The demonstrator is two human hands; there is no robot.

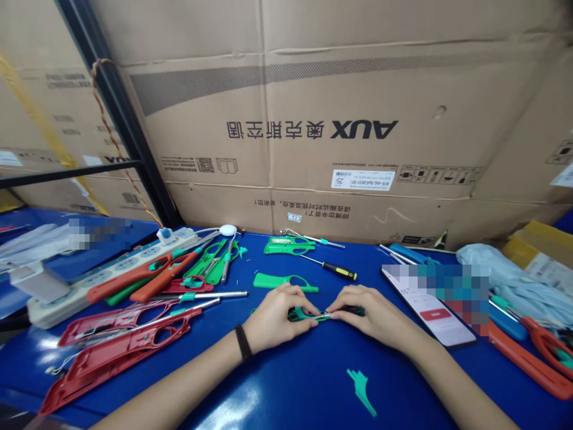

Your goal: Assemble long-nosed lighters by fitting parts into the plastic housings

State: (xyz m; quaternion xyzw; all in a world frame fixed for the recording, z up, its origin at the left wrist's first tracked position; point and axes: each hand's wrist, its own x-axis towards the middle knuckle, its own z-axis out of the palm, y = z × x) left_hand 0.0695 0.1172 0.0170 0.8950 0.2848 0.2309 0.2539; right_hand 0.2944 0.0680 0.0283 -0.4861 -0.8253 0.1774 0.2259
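Note:
Just in front of me, my left hand (278, 315) is closed around a green lighter casing half (296, 313), with thumb and forefinger pinched at its narrow end. My right hand (371, 312) pinches a short visible piece of metal tube (326, 316) at that end. The fingers cover most of both parts, so how they fit cannot be made out. Under the right palm something dark shows in part. Beyond the hands lies another green casing half (275, 281). Nearer to me rests a loose teal trigger piece (362, 389).
A yellow-black screwdriver (340, 271) and a green casing with parts (286, 245) lie behind. Red casing halves (120, 361), orange lighters (163, 278) and a power strip (129, 263) are left. Right are a phone (432, 310) and blue plastic bag (505, 280). Cardboard (290, 77) stands behind.

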